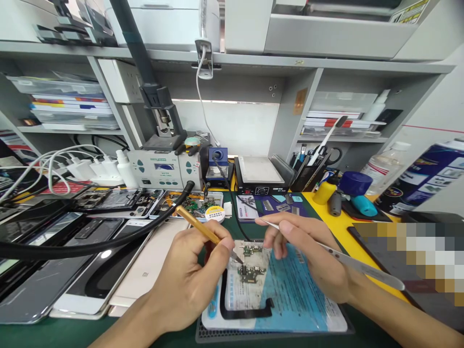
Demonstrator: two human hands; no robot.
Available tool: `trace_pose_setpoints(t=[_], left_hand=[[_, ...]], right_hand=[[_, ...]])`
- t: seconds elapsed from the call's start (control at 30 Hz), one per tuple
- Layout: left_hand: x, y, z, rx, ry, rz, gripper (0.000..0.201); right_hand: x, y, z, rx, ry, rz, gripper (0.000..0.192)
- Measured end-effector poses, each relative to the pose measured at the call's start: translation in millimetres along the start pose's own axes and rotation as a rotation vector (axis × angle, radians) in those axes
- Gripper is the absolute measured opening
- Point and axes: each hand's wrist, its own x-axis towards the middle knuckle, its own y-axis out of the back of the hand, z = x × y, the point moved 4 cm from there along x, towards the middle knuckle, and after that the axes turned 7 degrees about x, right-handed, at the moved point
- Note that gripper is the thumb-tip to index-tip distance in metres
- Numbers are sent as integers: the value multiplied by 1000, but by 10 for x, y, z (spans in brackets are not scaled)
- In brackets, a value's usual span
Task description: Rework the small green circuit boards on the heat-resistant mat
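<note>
My left hand (197, 263) is closed around a gold-coloured pen-like tool (197, 226). Its dark pointed tip touches or hovers just over a small circuit board (250, 275); I cannot tell which. Behind that board lies a second small green board (253, 250). Both boards rest on a blue-and-white booklet or sheet (297, 295) in a clear cover. A black bent strip (246, 314) lies along its left and lower side. My right hand (308, 246) grips silver tweezers (348, 261), their points aimed left above the booklet, apart from the boards.
Several phones (97, 270) lie at the left, crossed by a thick black hose (119, 241). A grey soldering station (155, 166), a hot plate (259, 174) and a tool holder (311, 166) line the back. Bottles and a blue spray can (420, 174) stand at the right.
</note>
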Motion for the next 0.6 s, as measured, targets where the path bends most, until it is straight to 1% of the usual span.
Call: trace_pose_setpoints(t=[0.1,0.2,0.33,0.5,0.6], left_hand=[[6,-2,6,8,-12,-1,25],[9,1,16,19,-26,2,25],[10,7,34,44,-29,4,24],[17,7,41,63,-22,-2,25],[21,7,39,65,-25,-1,25]], right_hand=[[-13,-4,7,-53,40,-29,36],[-21,-4,9,-61,50,-29,37],[-24,-5,9,-19,6,-16,38],[4,-16,-1,-34,-46,-10,45],[20,-19,3,-69,-78,-1,41]])
